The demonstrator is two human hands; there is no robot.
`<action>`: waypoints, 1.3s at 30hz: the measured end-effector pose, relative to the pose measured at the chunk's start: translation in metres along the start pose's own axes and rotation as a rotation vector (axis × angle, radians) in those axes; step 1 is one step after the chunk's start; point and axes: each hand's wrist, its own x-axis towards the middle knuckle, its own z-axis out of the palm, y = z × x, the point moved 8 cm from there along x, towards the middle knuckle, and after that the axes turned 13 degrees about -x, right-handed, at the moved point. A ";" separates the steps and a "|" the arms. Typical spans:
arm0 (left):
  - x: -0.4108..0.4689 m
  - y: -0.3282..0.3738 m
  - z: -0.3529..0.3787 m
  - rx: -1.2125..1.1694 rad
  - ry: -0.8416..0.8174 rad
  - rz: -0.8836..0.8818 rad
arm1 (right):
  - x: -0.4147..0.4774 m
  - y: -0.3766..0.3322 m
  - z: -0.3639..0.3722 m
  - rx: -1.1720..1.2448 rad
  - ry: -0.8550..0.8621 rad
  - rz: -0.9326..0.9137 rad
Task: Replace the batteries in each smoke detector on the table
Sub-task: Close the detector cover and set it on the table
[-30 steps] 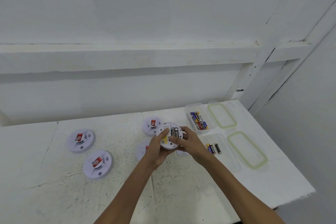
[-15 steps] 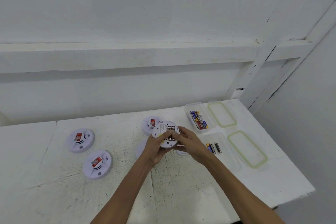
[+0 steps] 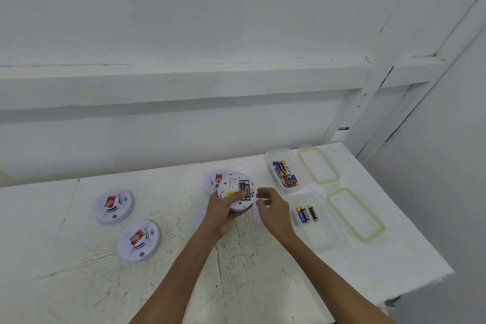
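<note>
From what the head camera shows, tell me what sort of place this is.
Probably a bare workroom or test setup, not a home: plain white painted walls, a rough white painted table, round white smoke detectors laid out beside clear plastic tubs of batteries.

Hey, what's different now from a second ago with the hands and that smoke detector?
The right hand has let go of the held smoke detector and drawn away to the right, open. The left hand keeps its grip, thumb across the open back, where the batteries now show. The other detectors, both containers and their lids lie as before.
</note>
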 end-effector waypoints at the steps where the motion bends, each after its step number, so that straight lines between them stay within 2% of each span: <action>1: 0.001 0.003 -0.002 -0.012 0.009 -0.004 | -0.001 0.003 0.002 -0.172 0.035 -0.052; 3: 0.001 0.011 -0.003 -0.044 0.014 -0.020 | -0.003 0.007 0.008 -0.451 0.063 -0.105; 6: 0.003 0.020 -0.002 -0.084 -0.017 -0.054 | -0.005 0.016 0.016 -0.706 0.051 -0.081; 9: 0.003 0.024 -0.004 -0.180 -0.021 -0.098 | -0.005 0.029 0.022 -0.803 0.003 -0.008; 15: 0.006 0.023 -0.011 -0.297 -0.029 -0.113 | 0.001 0.037 0.024 -0.815 -0.024 0.064; 22: 0.007 0.023 -0.019 -0.250 0.034 -0.087 | 0.016 0.031 0.019 -0.698 -0.095 0.125; 27: 0.008 0.026 -0.024 -0.273 0.058 -0.054 | 0.017 0.026 0.007 -0.348 -0.018 0.199; 32: 0.006 0.025 -0.026 -0.333 0.036 -0.082 | 0.018 0.005 -0.005 0.004 0.002 0.178; 35: 0.004 0.021 -0.021 -0.311 0.022 -0.102 | 0.015 -0.025 -0.018 0.064 0.042 0.006; 39: 0.003 0.013 -0.014 -0.266 -0.009 -0.124 | 0.009 -0.067 -0.022 -0.132 0.062 -0.375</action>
